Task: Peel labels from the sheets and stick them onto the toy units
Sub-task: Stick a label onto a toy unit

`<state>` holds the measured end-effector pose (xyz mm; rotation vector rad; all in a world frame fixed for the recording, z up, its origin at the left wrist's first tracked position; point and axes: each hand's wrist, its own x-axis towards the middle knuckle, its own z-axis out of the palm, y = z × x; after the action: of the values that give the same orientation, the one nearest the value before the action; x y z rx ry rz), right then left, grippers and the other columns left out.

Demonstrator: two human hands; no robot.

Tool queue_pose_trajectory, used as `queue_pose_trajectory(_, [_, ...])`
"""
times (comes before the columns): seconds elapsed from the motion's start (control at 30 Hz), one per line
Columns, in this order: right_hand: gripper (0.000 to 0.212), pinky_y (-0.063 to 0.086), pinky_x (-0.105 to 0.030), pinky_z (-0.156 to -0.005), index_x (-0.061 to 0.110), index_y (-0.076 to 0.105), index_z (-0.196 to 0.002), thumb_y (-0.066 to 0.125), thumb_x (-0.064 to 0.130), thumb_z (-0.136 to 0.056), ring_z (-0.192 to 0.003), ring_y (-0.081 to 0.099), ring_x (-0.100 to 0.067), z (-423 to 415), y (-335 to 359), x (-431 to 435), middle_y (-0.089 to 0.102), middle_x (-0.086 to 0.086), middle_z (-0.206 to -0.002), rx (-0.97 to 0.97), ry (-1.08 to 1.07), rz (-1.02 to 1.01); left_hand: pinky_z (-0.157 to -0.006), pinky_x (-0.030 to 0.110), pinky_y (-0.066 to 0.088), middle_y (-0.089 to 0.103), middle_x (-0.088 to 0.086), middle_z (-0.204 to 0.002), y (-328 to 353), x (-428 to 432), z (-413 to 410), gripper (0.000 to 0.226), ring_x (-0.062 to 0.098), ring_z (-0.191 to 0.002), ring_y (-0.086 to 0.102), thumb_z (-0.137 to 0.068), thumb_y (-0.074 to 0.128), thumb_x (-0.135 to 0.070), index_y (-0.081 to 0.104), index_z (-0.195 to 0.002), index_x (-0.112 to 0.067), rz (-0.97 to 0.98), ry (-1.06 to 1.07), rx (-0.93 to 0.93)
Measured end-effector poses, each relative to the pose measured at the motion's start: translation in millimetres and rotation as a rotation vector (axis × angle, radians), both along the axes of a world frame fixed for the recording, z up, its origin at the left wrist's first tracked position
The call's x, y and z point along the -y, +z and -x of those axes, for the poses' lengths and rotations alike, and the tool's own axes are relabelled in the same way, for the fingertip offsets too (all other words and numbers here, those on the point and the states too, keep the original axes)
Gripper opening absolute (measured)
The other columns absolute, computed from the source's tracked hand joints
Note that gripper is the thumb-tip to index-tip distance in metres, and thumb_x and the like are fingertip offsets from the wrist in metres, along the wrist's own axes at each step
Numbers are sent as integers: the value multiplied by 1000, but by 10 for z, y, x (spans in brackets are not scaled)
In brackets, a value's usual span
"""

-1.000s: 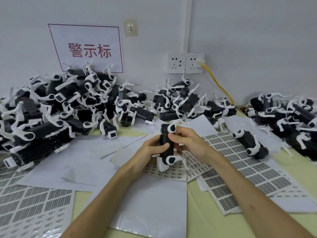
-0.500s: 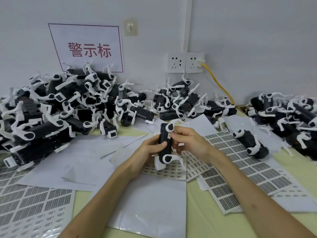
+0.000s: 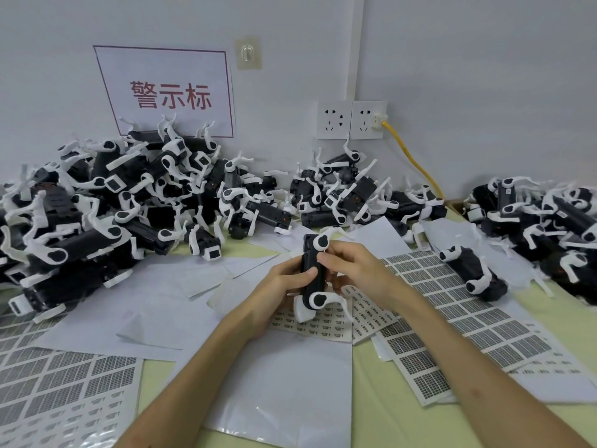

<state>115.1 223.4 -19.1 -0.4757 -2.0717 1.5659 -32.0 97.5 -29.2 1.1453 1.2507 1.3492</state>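
A black toy unit with white legs (image 3: 314,275) is held upright above the table centre. My left hand (image 3: 280,287) grips its left side, thumb across the black body. My right hand (image 3: 353,272) holds its right side, with the thumb pressing on the body's front. Under the hands lies a sheet of small labels (image 3: 326,323). A larger label sheet (image 3: 458,315) spreads to the right, and another (image 3: 61,379) lies at the lower left.
Large heaps of black-and-white toy units fill the left back (image 3: 106,202), the middle back (image 3: 349,198) and the right edge (image 3: 542,218). One single unit (image 3: 473,273) lies on the right sheet. Blank backing sheets (image 3: 284,389) cover the near table. A yellow cable (image 3: 412,160) runs from the wall socket.
The toy unit has turned a little in my hands, and my right thumb has slid down from near the top leg onto the front of its body.
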Motion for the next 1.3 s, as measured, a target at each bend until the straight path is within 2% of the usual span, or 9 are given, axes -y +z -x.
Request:
queue_pose_trajectory(0.27, [16, 47, -32, -70, 11, 55, -86, 62, 10, -101, -73, 55, -17, 5, 26, 20, 57, -2, -77, 30, 6, -84, -102, 51, 52, 74, 16, -124, -11, -26, 0, 29, 36, -115, 69, -105, 55, -24, 67, -129, -15, 80, 110, 49])
queue_pose_trajectory(0.47, [13, 49, -26, -62, 9, 62, -86, 64, 6, -98, -63, 57, -15, -10, 51, -67, 61, 0, -71, -177, -296, -92, -71, 32, 50, 72, 15, -121, 85, -11, 23, 56, 25, -96, 68, -89, 70, -40, 66, -132, -5, 69, 160, 272])
queue_pose_trajectory(0.57, [9, 49, -32, -66, 13, 68, -101, 61, 7, -99, -68, 61, -15, -47, 79, -140, 67, -6, -90, -209, -400, 20, -73, 30, 43, 74, 4, -123, 99, -7, 66, 52, 17, -95, 69, -92, 58, -51, 75, -123, -13, 111, 168, 277])
queue_pose_trajectory(0.63, [21, 49, -31, -68, 22, 68, -114, 59, 9, -100, -77, 64, -14, -72, 103, -151, 70, -4, -106, -179, -335, 88, -77, 29, 48, 74, 10, -125, 105, -19, 91, 52, 22, -97, 70, -94, 53, -51, 74, -124, -14, 121, 154, 310])
queue_pose_trajectory(0.73, [35, 52, -24, -69, 24, 66, -126, 60, 6, -96, -90, 68, -14, -98, 127, -128, 70, -1, -120, -54, -122, 56, -53, 22, 53, 74, 21, -116, 132, -10, 88, 58, 25, -75, 74, -97, 48, -50, 67, -130, -6, 145, 88, 373])
queue_pose_trajectory(0.93, [31, 55, -28, -84, 15, 70, -123, 70, 7, -94, -98, 69, -12, -221, 164, -190, 69, 1, -109, 22, 57, -47, -45, 29, 54, 76, 24, -96, 62, -36, 173, 67, 31, -63, 74, -108, 30, -56, 67, -127, -4, 228, 150, 420])
queue_pose_trajectory(1.1, [25, 53, -27, -56, 10, 72, -108, 76, 25, -89, -65, 61, -19, -338, 191, -343, 70, -11, -92, 43, -54, 74, -49, 36, 61, 74, 22, -116, -23, -97, 208, 67, 42, -76, 77, -107, 25, -61, 63, -128, -10, 181, 215, 391])
queue_pose_trajectory(1.2, [34, 49, -25, -46, -7, 68, -111, 72, 22, -92, -54, 58, -16, -423, 242, -460, 67, -19, -86, -143, -198, 293, -58, 41, 64, 76, 17, -118, -47, -121, 259, 62, 42, -82, 77, -109, 28, -57, 64, -122, -9, 153, 289, 368])
queue_pose_trajectory(1.3, [38, 62, -29, -66, -1, 63, -122, 70, 21, -91, -79, 74, -24, -582, 303, -585, 72, -22, -104, -755, -198, 737, -56, 39, 64, 77, 17, -114, -41, -135, 263, 60, 41, -81, 78, -110, 27, -53, 65, -117, -7, 141, 337, 347])
